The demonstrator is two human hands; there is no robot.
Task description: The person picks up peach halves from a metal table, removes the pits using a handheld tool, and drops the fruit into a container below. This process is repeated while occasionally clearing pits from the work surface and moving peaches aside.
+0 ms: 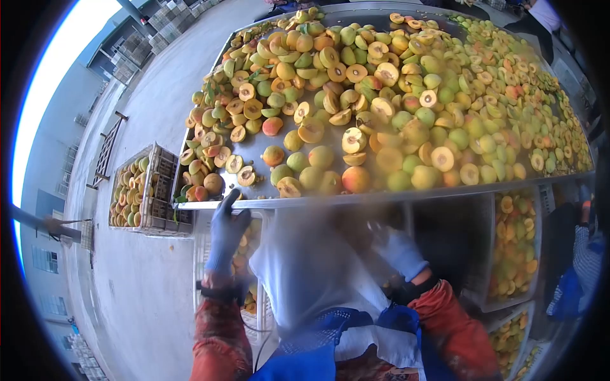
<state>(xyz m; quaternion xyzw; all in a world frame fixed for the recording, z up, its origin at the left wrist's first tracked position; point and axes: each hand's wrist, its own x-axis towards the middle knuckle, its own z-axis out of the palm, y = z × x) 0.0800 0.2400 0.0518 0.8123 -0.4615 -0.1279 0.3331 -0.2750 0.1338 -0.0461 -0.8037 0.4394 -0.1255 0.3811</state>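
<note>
A metal table [286, 202] is heaped with yellow-green and reddish stone fruit that look like peaches [356, 180], many cut in half with pits or hollows showing. My left hand [227, 230], in a pale glove with dark fingertips, is at the table's near left edge, fingers apart and nothing visible in them. Closest to it are cut halves [246, 175] on the tabletop. My right hand [399, 249], also gloved, hangs just below the near edge in front of my apron. Its fingers are blurred, so whether they hold anything cannot be made out.
A crate of fruit [151, 216] stands on the concrete floor left of the table. More fruit-filled crates [488, 298] sit below the table at right, and another crate [264, 298] is beneath my left forearm. Another person's sleeve [581, 254] shows at the right edge.
</note>
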